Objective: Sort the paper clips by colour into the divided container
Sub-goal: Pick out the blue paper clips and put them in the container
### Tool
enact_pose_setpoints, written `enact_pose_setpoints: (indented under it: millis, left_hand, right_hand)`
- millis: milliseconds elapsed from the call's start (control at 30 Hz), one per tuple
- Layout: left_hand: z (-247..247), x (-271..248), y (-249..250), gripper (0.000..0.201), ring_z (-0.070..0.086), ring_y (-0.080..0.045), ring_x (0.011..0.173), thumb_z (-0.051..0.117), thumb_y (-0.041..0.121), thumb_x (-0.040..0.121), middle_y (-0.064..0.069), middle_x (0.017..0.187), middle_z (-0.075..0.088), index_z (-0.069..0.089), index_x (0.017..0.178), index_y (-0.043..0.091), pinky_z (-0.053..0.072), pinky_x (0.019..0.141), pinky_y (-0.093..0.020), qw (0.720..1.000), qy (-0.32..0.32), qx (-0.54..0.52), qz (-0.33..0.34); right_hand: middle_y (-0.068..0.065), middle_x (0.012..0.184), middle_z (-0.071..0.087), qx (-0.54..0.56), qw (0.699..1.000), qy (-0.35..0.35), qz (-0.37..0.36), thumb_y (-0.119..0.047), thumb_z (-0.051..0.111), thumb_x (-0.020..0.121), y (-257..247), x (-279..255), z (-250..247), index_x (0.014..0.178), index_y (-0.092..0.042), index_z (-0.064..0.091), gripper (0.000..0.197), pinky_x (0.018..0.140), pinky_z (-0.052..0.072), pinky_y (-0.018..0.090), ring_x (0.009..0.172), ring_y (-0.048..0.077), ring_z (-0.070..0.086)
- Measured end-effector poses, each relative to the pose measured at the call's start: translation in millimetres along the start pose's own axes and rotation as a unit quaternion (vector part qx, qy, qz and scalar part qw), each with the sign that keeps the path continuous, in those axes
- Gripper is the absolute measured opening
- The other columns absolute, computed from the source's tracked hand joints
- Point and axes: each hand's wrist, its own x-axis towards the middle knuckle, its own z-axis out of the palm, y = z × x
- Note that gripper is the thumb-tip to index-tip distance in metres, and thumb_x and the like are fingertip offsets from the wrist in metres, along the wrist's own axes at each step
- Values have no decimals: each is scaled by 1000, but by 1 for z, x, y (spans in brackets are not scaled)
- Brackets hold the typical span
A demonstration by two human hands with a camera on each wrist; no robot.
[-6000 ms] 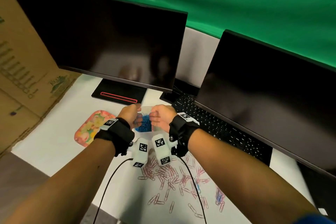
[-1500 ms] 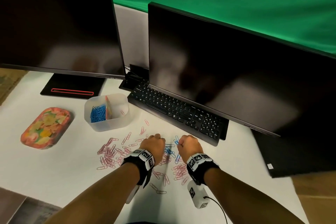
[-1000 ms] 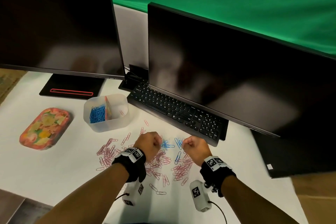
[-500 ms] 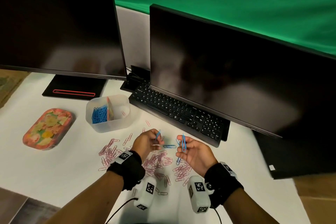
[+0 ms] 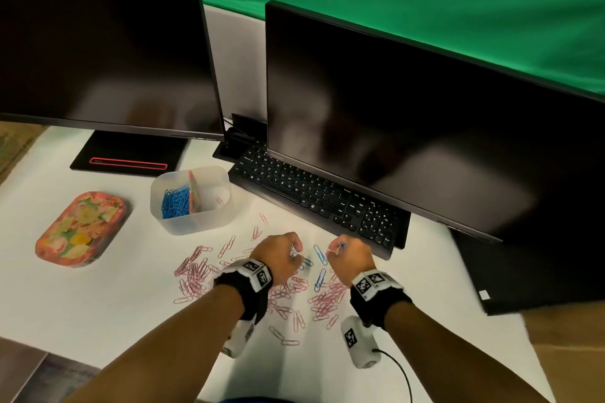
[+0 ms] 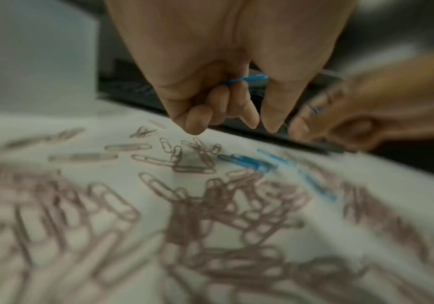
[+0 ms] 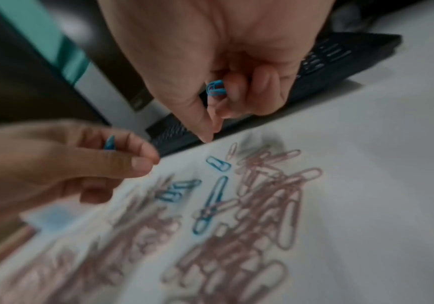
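A: Why are both fists low over the pile?
B: The left hand curls round a blue clip; the right hand grips blue clips, probably two, gathering before carrying them to the divided container.
A: Any writing?
B: Only keyboard legends, too small to read.

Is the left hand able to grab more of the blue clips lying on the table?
Probably yes. The left hand hovers right by the loose blue clips, nothing between, though it already holds a blue clip.
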Motion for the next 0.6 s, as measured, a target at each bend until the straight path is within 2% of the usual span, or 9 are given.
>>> enact_pose_setpoints:
  millis: [33, 100, 167, 267, 400, 600]
  left_hand:
    - [2, 2, 1, 21, 63, -23, 96, 58, 28, 87, -5, 107, 67, 58, 108, 26, 52, 81, -31, 995, -20, 89, 27]
    - [4, 6, 3, 33, 59, -25, 108, 54, 21, 89, -4, 120, 61, 53, 122, 27, 51, 88, -36, 978, -47, 194, 62]
    - [6, 10, 4, 39, 58, -26, 109, 53, 14, 87, -5, 121, 60, 52, 124, 28, 50, 88, -37, 967, -60, 239, 67]
    - [9, 16, 6, 34, 59, -27, 107, 54, 11, 86, -5, 117, 61, 56, 118, 24, 51, 87, -37, 958, -69, 273, 54]
    - [8, 20, 6, 26, 61, -27, 104, 54, 16, 87, -5, 114, 63, 60, 111, 20, 53, 86, -37, 967, -70, 245, 16]
    - [7, 19, -6, 15, 64, -24, 90, 60, 17, 84, -6, 102, 69, 67, 96, 14, 53, 78, -31, 991, -78, 111, -17]
  right_hand:
    - [0, 93, 67, -33, 999, -10, -11, -25, 60, 85, -2, 1, 2, 96, -25, 66, 13, 64, 47, 19, 78, 16, 63]
    - [1, 107, 62, -97, 994, -23, -47, -27, 60, 86, -5, 2, 7, 108, -24, 64, 22, 75, 49, 24, 91, 18, 62]
    - [4, 118, 56, -152, 985, -30, -79, -25, 58, 89, -8, 2, 12, 115, -20, 62, 27, 83, 50, 28, 102, 22, 61]
    - [4, 125, 51, -201, 973, -43, -104, -19, 55, 91, -12, 3, 17, 118, -20, 61, 27, 86, 50, 29, 105, 23, 61]
    - [5, 123, 55, -199, 973, -52, -108, -6, 52, 89, -19, 4, 18, 117, -20, 61, 33, 87, 49, 28, 108, 23, 60]
    - [7, 118, 63, -177, 980, -74, -62, 0, 48, 85, -30, 5, 13, 112, -17, 63, 35, 82, 52, 27, 106, 24, 62]
